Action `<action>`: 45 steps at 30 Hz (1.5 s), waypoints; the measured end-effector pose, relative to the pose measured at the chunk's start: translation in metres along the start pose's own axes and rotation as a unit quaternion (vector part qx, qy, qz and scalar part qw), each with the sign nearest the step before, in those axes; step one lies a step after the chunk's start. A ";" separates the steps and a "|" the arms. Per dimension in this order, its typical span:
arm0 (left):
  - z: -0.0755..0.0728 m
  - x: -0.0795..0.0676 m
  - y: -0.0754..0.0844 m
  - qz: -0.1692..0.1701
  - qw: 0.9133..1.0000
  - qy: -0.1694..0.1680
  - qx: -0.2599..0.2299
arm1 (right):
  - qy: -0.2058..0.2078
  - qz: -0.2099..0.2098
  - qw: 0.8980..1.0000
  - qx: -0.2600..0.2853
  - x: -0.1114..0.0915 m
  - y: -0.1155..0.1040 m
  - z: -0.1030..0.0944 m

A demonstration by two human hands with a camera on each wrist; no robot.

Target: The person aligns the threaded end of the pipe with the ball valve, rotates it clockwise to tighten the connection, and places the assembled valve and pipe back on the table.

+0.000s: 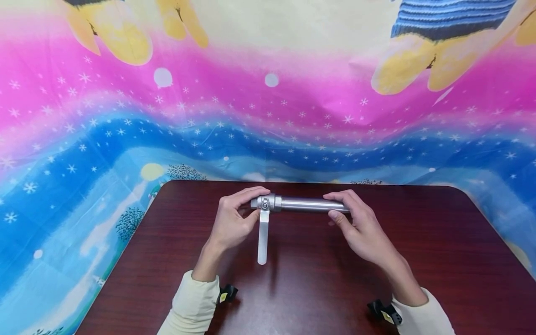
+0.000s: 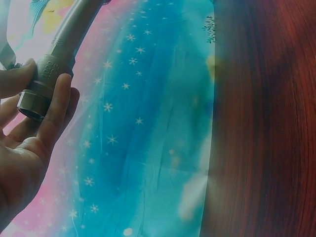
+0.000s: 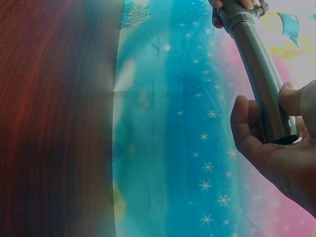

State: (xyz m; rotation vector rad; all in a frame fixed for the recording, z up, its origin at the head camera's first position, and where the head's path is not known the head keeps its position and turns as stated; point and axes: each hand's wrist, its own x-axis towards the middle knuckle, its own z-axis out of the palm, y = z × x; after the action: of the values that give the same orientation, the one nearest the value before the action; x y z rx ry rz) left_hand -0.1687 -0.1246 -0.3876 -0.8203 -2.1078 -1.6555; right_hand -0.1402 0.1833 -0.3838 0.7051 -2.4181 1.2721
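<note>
A metal ball valve (image 1: 265, 203) joins a smooth steel pipe (image 1: 307, 204), and the two are held level above the table. My left hand (image 1: 234, 221) grips the valve body, thumb on the near side and fingers over the far side. The valve's flat lever handle (image 1: 262, 239) points down toward me. At the pipe's other end, my right hand (image 1: 363, 228) holds it between thumb and fingers. The left wrist view shows the valve's open round end (image 2: 33, 104) near my palm. In the right wrist view the pipe's end (image 3: 284, 139) sits inside my curved fingers.
Below the hands lies a dark red-brown wooden table (image 1: 318, 288) with rounded far corners. A colourful cloth backdrop (image 1: 268, 116) with snowflakes hangs behind and beside it. Small black devices (image 1: 227, 294) are strapped at both sleeve cuffs.
</note>
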 end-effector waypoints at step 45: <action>0.000 0.000 0.000 -0.003 1.000 -0.003 -0.002 | -0.019 0.026 0.999 0.000 0.000 -0.001 0.002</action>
State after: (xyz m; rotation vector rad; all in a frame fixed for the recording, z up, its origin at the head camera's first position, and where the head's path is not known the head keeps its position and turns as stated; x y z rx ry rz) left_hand -0.1691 -0.1245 -0.3876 -0.8225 -2.1135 -1.6614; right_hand -0.1394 0.1815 -0.3841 0.6763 -2.4827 1.2894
